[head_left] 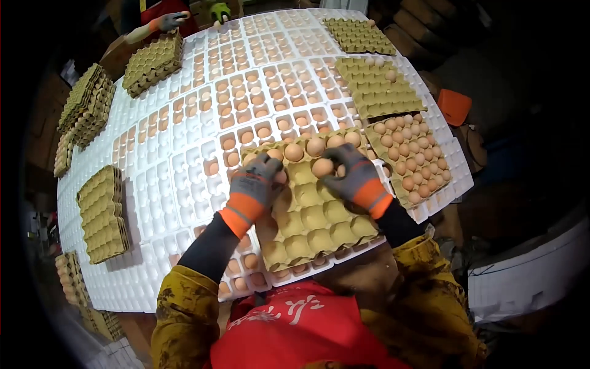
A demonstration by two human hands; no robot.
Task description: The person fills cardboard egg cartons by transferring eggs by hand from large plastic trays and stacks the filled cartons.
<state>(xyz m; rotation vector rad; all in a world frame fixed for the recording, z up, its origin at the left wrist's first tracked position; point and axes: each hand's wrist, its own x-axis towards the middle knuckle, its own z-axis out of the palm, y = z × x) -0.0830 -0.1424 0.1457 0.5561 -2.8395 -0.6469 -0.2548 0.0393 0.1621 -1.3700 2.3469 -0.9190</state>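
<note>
In front of me lies a tan pulp egg tray (pixel 307 197) over the white foam trays. A row of brown eggs (pixel 294 152) sits along its far side, and its nearer cups hold none. My left hand (pixel 257 179), in a grey glove with an orange cuff, is over the tray's left side, its fingers curled around an egg (pixel 281 177). My right hand (pixel 353 175), gloved alike, is at the tray's right side, its fingers closed on an egg (pixel 322 167). The gloves partly hide other eggs close to the fingers.
White foam trays (pixel 153 184) cover the table, many with eggs. At right stands a full pulp tray (pixel 410 154). Stacked pulp trays (pixel 101 215) stand left. Across the table, another person's gloved hand (pixel 172 21) shows. An orange container (pixel 455 107) is beyond the right edge.
</note>
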